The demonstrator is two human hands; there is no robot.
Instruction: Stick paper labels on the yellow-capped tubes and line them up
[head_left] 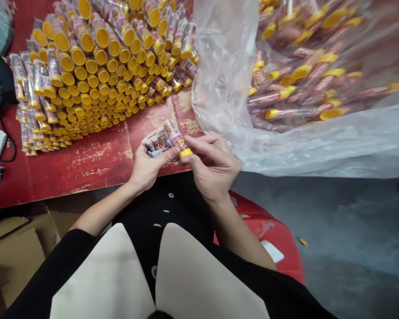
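In the head view, at the table's front edge, my left hand (147, 166) is closed round a bunch of flat printed plastic sleeves (158, 142). Its thumb reaches the lower end of a small clear tube (173, 134) with a yellow cap (185, 153). From the other side, the thumb and fingers of my right hand (216, 166) close on the tube at its capped end. A printed sleeve appears to be around the tube, which is tilted with its cap toward me. My left fingers are partly hidden behind the sleeves.
A large pile of yellow-capped tubes (99, 84) lies on the red table (83, 161). To the right, a clear plastic bag (224, 66) holds more tubes. A black handheld device (1, 82) stands far left. Below are cardboard (16, 252) and a red stool (282, 239).
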